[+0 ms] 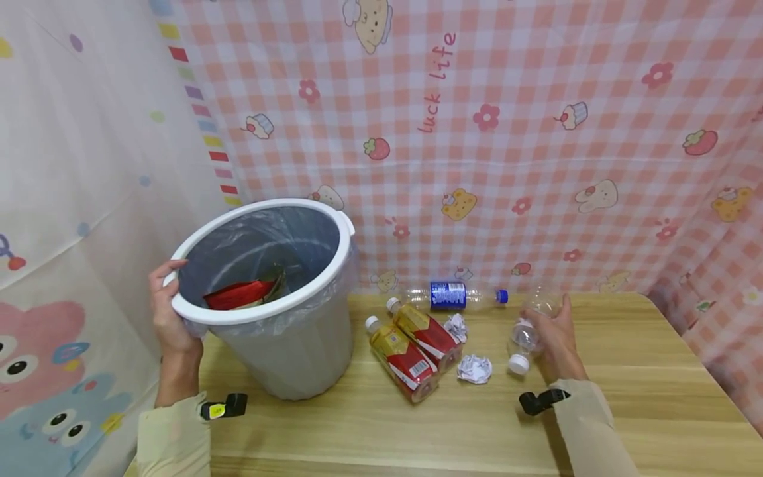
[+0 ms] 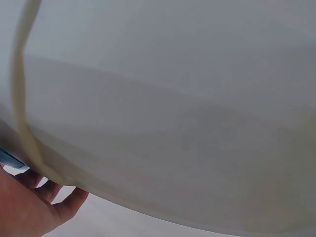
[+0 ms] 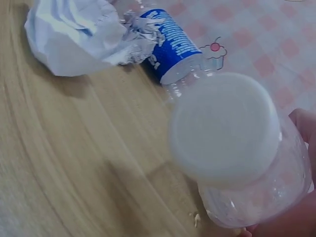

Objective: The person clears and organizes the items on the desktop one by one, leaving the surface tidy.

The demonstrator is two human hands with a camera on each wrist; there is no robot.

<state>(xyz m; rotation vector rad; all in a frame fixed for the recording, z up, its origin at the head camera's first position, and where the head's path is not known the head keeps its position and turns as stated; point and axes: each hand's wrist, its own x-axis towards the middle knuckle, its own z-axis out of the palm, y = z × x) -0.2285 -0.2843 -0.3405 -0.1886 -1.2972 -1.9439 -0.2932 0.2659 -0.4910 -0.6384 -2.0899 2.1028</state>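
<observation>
At the left, my left hand (image 1: 171, 321) grips the white rim of a grey trash bin (image 1: 298, 361) lined with a clear bag, which leans toward me. Its fingers (image 2: 74, 202) curl over the bin's edge in the left wrist view. A red wrapper (image 1: 243, 294) lies inside the bin. Over on the right, my right hand (image 1: 557, 336) holds a clear plastic bottle (image 1: 524, 339) low over the table, its white cap (image 3: 224, 128) toward me. Part of the bottle is hidden behind the fingers.
Two red-and-yellow labelled drink bottles (image 1: 402, 361) lie beside the bin on the wooden table (image 1: 477, 430). Behind them lies a bottle with a blue label (image 1: 448, 295). Crumpled paper balls (image 1: 475, 369) sit nearby. A checked curtain (image 1: 507, 165) hangs along the table's back.
</observation>
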